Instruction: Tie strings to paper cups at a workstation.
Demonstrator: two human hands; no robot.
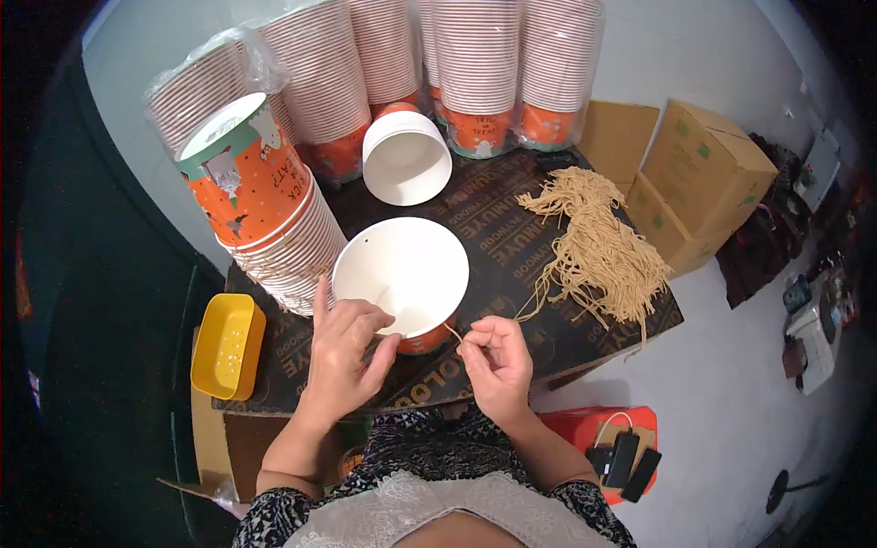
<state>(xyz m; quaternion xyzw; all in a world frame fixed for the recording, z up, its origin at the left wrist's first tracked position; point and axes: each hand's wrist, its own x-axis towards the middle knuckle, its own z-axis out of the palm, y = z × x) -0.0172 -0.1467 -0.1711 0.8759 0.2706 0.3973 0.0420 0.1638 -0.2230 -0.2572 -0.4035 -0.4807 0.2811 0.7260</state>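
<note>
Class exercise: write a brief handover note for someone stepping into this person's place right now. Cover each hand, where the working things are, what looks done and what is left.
Left hand: gripping the near rim of the open paper bucket.
Right hand: pinching a tan string at the bucket's side.
Things: bundle of cut strings lies to the right on the dark board; stacked buckets to the left and at the back; another open bucket behind.
Done: one end of the string appears to sit at the bucket wall.
Left: probably securing it; whether any bucket is finished cannot be told.

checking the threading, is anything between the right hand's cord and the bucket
Nothing visible. The right hand pinches the cord right at the bucket wall, which the left hand steadies at the rim.
</note>
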